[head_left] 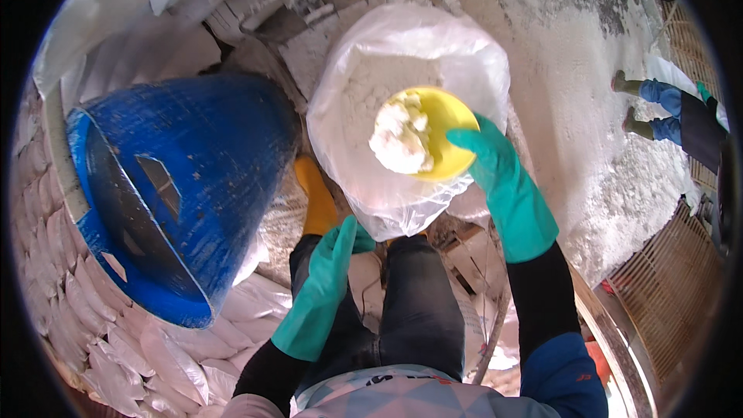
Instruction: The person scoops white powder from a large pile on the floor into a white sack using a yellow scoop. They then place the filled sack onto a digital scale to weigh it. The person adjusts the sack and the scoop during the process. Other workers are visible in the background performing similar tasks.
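My right hand (487,155), in a green glove, grips the rim of a yellow bowl (449,155) with a lumpy white mass (398,139) in it. The bowl is tilted over a large open translucent plastic bag (340,116) containing pale powder (371,70). My left hand (337,255), also gloved in green, is below the bag at its lower left, held open with nothing visible in it; some fingers are partly hidden behind others. My yellow boot (313,193) shows left of the bag.
A large blue plastic drum (178,170) with cut openings lies at left, beside stacked white sacks (93,302). At right are powder-covered ground (573,108), slatted panels (650,286) and another person (681,116) in boots. A board edge (619,348) runs beside my right arm.
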`<state>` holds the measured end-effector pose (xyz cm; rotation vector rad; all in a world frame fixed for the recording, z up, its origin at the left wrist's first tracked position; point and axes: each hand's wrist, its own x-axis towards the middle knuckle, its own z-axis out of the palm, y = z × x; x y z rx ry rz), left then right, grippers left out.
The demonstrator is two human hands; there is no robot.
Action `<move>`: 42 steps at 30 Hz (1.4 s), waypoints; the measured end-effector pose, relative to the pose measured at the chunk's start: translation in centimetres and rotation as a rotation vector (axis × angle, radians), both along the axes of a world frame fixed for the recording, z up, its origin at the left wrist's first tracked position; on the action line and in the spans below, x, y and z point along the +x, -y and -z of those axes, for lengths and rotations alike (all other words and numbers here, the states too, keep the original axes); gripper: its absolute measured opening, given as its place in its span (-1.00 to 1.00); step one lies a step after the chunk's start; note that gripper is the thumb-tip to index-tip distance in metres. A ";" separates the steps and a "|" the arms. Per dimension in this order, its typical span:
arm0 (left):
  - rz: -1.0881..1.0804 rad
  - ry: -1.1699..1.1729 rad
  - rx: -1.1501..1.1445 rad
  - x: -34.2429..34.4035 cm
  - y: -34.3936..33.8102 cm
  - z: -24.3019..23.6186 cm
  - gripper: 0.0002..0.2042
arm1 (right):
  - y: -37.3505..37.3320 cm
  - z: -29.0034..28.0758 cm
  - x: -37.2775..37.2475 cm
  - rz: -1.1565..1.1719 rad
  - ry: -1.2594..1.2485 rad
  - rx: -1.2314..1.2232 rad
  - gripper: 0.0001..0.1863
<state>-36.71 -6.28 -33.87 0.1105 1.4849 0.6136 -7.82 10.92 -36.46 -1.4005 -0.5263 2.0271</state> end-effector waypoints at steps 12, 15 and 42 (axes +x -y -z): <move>-0.187 0.016 -0.001 0.9 2.7 1.9 -0.27 | 10.1 -7.1 8.8 0.383 -0.052 0.069 -0.28; -0.158 -0.013 -0.016 1.3 3.2 2.7 -0.28 | 13.9 -6.1 12.5 0.493 -0.076 0.041 -0.25; 0.443 -0.150 -0.194 7.0 5.3 7.7 -0.39 | 46.0 19.4 21.7 1.347 0.100 -0.454 -0.25</move>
